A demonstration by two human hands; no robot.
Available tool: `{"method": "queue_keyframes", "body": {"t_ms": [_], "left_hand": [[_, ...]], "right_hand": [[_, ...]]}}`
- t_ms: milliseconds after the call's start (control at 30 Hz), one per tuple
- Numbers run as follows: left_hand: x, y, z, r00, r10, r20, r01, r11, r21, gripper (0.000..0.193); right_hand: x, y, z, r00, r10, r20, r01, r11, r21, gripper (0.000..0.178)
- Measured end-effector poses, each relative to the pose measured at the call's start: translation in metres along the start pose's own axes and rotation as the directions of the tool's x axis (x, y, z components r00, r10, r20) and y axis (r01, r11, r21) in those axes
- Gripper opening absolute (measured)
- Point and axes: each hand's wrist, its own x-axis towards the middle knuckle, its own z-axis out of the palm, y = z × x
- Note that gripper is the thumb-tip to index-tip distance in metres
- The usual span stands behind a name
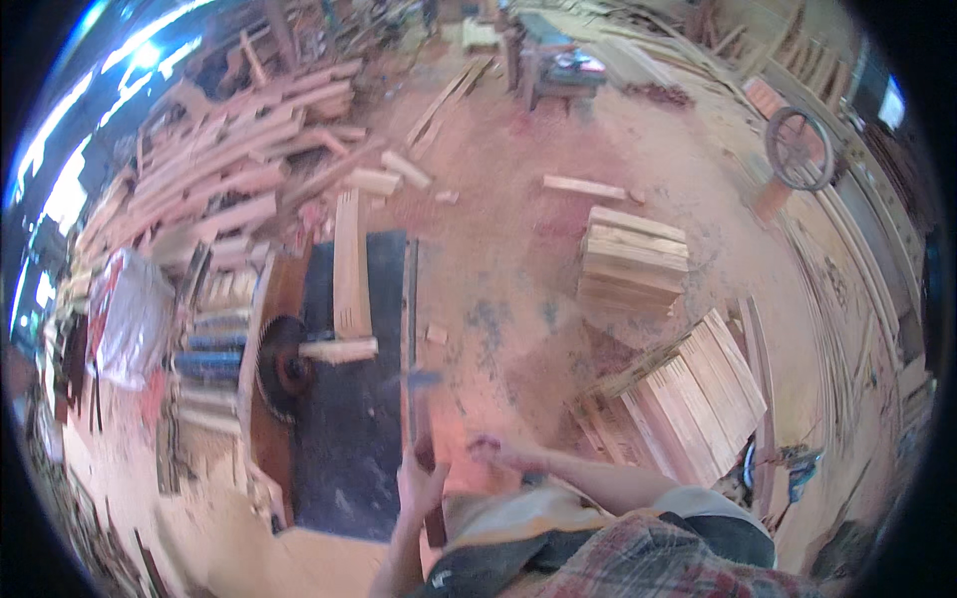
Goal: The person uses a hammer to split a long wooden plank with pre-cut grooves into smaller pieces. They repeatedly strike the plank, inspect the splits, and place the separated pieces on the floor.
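My left hand (422,483) is closed around the brown rail (419,419) along the right edge of a dark saw table (349,478). To its right, my right hand (498,451) hangs in front of my body with its fingers curled. It is somewhat blurred, and I cannot make out whether anything is in it. A round toothed saw blade (283,369) stands at the table's left side. Farther up the table lies a long pale board (350,264), with a short wood piece (339,350) across its near end, close to the blade.
Stacked boards (688,399) stand close on my right, with a smaller stack of wood blocks (633,261) beyond. Loose planks (229,164) heap up at the far left. A white sack (133,319) sits left of the saw. A spoked wheel (799,149) rises at the right.
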Motion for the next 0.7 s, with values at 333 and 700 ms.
{"method": "queue_keyframes", "body": {"t_ms": [333, 700], "left_hand": [[0.149, 0.102, 0.105, 0.878, 0.361, 0.314, -0.394, 0.918, 0.047, 0.069], [0.462, 0.059, 0.036, 0.936, 0.201, -0.289, -0.005, 0.829, 0.560, 0.084]], "right_hand": [[0.054, -0.039, -0.140, 0.857, 0.333, -0.392, 0.129, 0.599, 0.790, 0.029], [0.105, -0.043, -0.464, 0.548, 0.506, -0.666, 0.463, 0.480, 0.745, 0.020]]}}
